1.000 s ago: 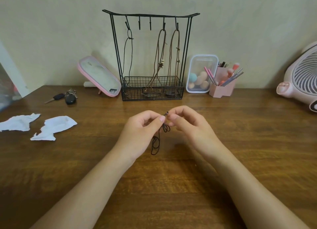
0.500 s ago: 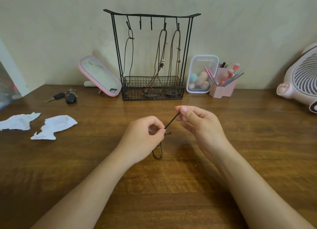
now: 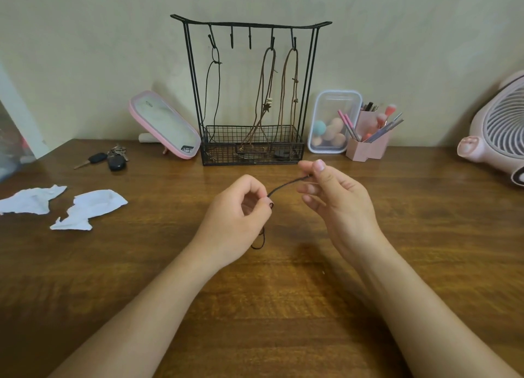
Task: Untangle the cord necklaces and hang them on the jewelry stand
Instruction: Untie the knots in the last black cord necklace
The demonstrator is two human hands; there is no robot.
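Hands meet over the brown wooden tabletop (image 3: 283, 335), with a thin dark cord necklace (image 3: 286, 185) stretched between them. The left hand (image 3: 232, 219) has its fingers curled, thumb and forefinger pinching the cord at its lower end. A small loop of the same cord hangs below that hand; whether it touches the wood I cannot tell. The right hand (image 3: 340, 204) pinches the cord's upper end between thumb and forefinger, and its other 3 fingers are loosely spread. Behind the hands, against the wall, stands the black wire jewelry stand (image 3: 249, 24) with a mesh basket at its base. On its hooks hang 1 black cord (image 3: 217, 63) at the far left and 2 brown cords (image 3: 268, 102) at the right, their lower ends falling into the basket. Left of the stand are a pink-framed mirror (image 3: 163, 125), a bunch of keys (image 3: 112, 159) and 2 torn white paper pieces (image 3: 90, 211). To its right stand a clear plastic box of sponges (image 3: 331, 122), a pink brush holder (image 3: 368, 148) and a pink fan (image 3: 496, 133).
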